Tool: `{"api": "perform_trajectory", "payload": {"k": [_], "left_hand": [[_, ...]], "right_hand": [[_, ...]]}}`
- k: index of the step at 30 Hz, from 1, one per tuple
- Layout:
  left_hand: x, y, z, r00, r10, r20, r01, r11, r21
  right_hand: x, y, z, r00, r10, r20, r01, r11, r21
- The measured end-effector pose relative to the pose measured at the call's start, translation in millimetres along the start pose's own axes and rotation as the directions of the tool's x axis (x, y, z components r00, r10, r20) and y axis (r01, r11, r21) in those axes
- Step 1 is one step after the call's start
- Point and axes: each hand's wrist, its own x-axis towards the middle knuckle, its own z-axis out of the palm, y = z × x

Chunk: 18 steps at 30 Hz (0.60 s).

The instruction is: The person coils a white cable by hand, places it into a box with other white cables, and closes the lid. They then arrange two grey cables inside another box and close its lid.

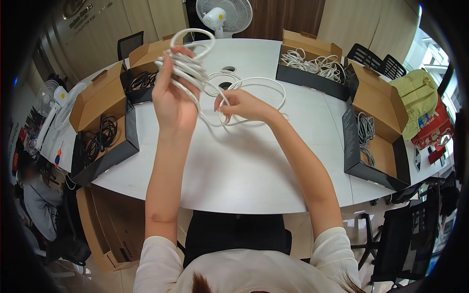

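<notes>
White cable (184, 67) is part-coiled over the surface (234, 178), toward its far edge. Left grip (172, 102) curls around the bundled turns; right grip (243, 106) pinches a strand. Likely light, springy; best held across the bundle.

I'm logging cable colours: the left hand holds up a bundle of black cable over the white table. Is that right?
Not quite: the cable is white, as the head view shows. The left hand does hold it bundled over the white table.
</notes>
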Motion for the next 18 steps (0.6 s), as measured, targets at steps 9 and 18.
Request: {"api": "perform_trajectory", "payload": {"k": [9, 18], "left_hand": [[35, -3, -75, 0.714, 0.350, 0.606, -0.623, -0.076, 0.778], [20, 31, -111, 0.893, -0.384, 0.235, -0.390, -0.397, 0.831]], "right_hand": [[-6, -38, 23, 0.963, 0.064, 0.263, -0.078, 0.996, 0.043], [-14, -57, -2, 0.992, 0.114, -0.051, -0.121, 0.979, -0.162]]}}
